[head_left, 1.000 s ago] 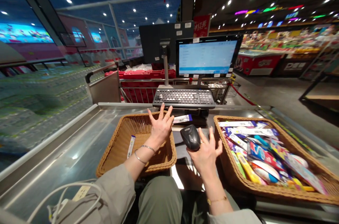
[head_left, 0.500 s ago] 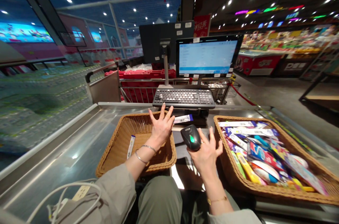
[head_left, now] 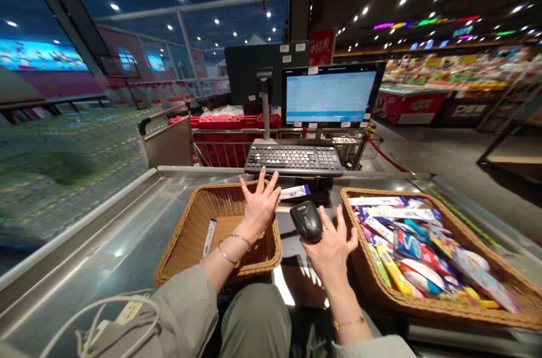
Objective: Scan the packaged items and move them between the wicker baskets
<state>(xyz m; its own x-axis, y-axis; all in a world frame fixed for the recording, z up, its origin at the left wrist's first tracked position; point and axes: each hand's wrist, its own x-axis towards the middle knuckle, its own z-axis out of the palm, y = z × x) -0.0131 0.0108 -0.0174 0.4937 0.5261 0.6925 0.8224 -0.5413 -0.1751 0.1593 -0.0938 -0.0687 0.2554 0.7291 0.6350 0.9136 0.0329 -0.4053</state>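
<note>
My left hand (head_left: 259, 206) is raised over the right rim of the left wicker basket (head_left: 186, 239), fingers fanned out, and seems to pinch one end of a small white and blue box (head_left: 294, 192) that sticks out to the right. My right hand (head_left: 332, 242) grips a black handheld barcode scanner (head_left: 308, 221) with its head aimed toward that box; the other fingers are splayed. A single white packet (head_left: 209, 235) lies in the left basket. The right wicker basket (head_left: 427, 304) holds several colourful toothpaste boxes and packets (head_left: 417, 245).
A keyboard (head_left: 294, 158) and a lit till screen (head_left: 330, 95) stand behind the baskets on the steel checkout counter (head_left: 105, 250). Red shopping baskets and a wire trolley (head_left: 224, 143) sit beyond. White cables and a power strip (head_left: 122, 315) lie at the near left. Store shelves are at the far right.
Both hands stay almost in place. The scanner's green light flashed half a second ago and is off now. The view has shifted slightly downward.
</note>
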